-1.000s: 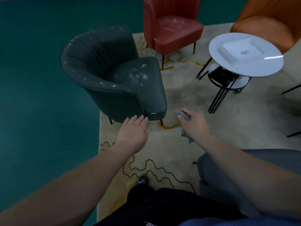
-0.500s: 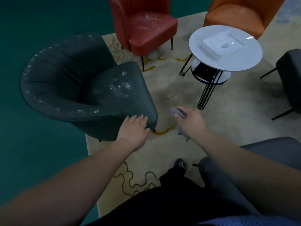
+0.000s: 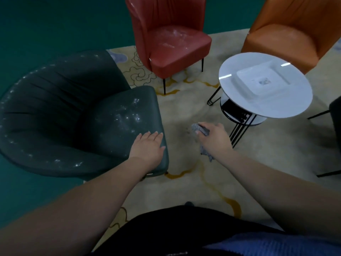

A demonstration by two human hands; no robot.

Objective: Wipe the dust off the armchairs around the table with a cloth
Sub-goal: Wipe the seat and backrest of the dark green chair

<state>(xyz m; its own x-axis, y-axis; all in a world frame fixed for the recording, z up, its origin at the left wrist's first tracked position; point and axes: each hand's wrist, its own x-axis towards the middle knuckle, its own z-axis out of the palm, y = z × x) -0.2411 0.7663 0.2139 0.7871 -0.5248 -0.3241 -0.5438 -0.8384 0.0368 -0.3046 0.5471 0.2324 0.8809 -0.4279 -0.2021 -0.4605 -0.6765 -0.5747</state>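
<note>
- The left hand [image 3: 147,146] lies flat, fingers straight and together, on the front right corner of the green chair [image 3: 77,115] seat, at 9 o'clock from the cloth.
- The right hand [image 3: 214,137] is curled round the grey cloth [image 3: 200,128]; one bunched end sticks out past the fingers, a tail hangs below the wrist. It is held above the rug [image 3: 184,111], apart from every chair.
- White dust speckles the green seat near its front edge and dots the curved rim of its back.
- The red chair [image 3: 169,37] stands at 12 o'clock with pale dust smeared on its seat; its front legs rest on the rug.
- The orange chair [image 3: 287,32] sits at 1 o'clock, just behind the round white worktop [image 3: 239,100], which carries a square white dish [image 3: 263,80].
- A dark chair [image 3: 335,115] shows only its edge at 3 o'clock.
- Open rug lies between the green seat's front edge and the worktop's black legs; the cloth hand is in that gap.
- The rug's left edge meets green floor [image 3: 46,24] beneath the green chair.
</note>
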